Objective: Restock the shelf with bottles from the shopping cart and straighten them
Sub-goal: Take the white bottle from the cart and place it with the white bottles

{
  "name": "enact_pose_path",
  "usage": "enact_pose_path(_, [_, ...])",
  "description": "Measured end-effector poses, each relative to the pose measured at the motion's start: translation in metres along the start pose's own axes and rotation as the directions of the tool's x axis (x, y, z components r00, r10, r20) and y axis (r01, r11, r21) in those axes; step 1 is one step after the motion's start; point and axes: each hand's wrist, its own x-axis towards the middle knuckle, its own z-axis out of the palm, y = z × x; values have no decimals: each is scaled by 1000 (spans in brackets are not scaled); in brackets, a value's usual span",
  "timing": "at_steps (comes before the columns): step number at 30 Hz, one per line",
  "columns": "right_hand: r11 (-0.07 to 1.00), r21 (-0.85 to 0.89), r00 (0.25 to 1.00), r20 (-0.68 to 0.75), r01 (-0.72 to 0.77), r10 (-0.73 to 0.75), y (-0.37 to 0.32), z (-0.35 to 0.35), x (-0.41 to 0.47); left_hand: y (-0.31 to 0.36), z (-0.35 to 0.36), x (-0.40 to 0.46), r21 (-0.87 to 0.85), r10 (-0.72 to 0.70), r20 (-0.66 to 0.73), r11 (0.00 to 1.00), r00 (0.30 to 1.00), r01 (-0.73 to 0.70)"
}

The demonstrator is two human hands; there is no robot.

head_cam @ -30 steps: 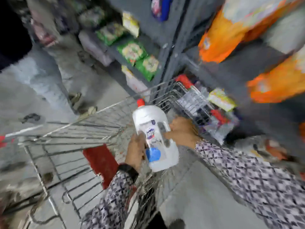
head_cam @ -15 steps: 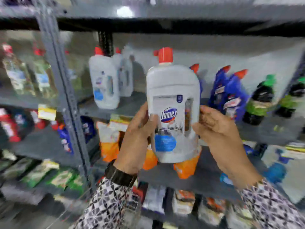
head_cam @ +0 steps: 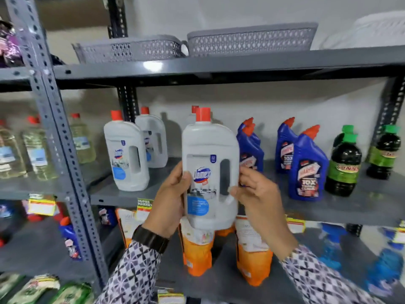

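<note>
I hold a white Domex bottle [head_cam: 210, 172] with a red cap upright in front of the grey shelf [head_cam: 122, 197]. My left hand [head_cam: 171, 200] grips its left side and my right hand [head_cam: 256, 194] grips its right side by the handle slot. Two matching white bottles [head_cam: 126, 154] stand on the shelf to the left, one behind the other. The red cap of another white bottle [head_cam: 194, 109] peeks out just behind the held one. The shopping cart is out of view.
Blue red-capped bottles [head_cam: 306, 167] and dark green-capped bottles [head_cam: 344, 163] stand on the same shelf to the right. Grey baskets [head_cam: 249, 39] sit on the shelf above. Orange pouches [head_cam: 197, 251] fill the shelf below. A perforated grey upright [head_cam: 54, 128] divides off clear bottles [head_cam: 37, 154] at left.
The bottle came up out of the cart to shelf height in both hands. My view swung from the cart to the shelf, and the bottle now sits slightly closer to the shelf.
</note>
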Motion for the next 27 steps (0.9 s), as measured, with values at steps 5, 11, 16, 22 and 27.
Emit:
enact_pose_path(5, [995,-102,1000,-16,20,-22,35,79,54,-8,-73,56,-40,-90,-190,996,978,84])
enact_pose_path(11, [989,-143,998,-40,34,-41,59,109,87,-15,-114,90,-62,-72,-211,996,975,61])
enact_pose_path(16, [990,-117,994,-69,76,-85,73,112,90,-28,-128,97,23,11,-142,1000,990,-8])
enact_pose_path(22, [990,-98,988,-106,98,-108,90,111,90,-32,-129,102,158,-5,-101,987,995,21])
enact_pose_path(27, [976,-217,985,163,-17,54,101,102,92,-18,-150,80,556,-146,40,825,988,100])
